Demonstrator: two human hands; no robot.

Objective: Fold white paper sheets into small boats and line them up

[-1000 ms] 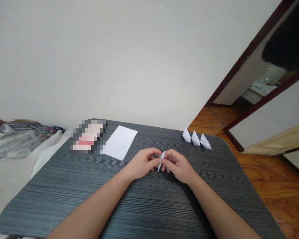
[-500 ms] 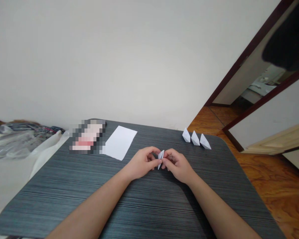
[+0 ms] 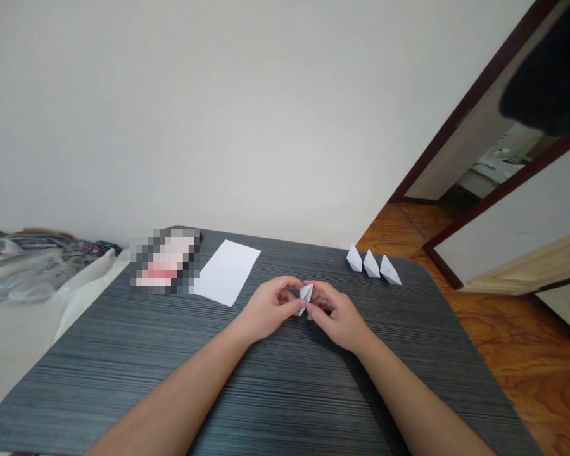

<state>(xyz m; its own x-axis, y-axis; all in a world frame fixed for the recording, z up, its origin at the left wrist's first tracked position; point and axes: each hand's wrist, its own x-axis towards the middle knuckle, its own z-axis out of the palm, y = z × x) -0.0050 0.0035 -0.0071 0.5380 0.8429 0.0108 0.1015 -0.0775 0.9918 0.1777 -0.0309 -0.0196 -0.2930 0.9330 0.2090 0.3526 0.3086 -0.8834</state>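
Note:
Between my two hands, over the middle of the table, is a small folded white paper piece (image 3: 306, 294) with pointed ends. My left hand (image 3: 272, 310) pinches it from the left with thumb and fingers. From the right, my right hand (image 3: 336, 315) grips its other side, the thumb near the lower part. Fingertips hide some of the folds. Three folded white paper shapes (image 3: 371, 265) stand in a row at the back right of the table, each with a pointed top.
White paper sheets (image 3: 228, 273) lie left of my hands on the dark wood-grain table (image 3: 285, 405). A pixelated, blurred-out item (image 3: 166, 259) is at the back left. A pale wall (image 3: 266, 126) rises behind, and plastic-wrapped things (image 3: 23, 285) sit beyond the left edge.
The folded paper has turned and spread from a thin edge-on sliver, so its creased faces now show. My fingers have shifted slightly around it.

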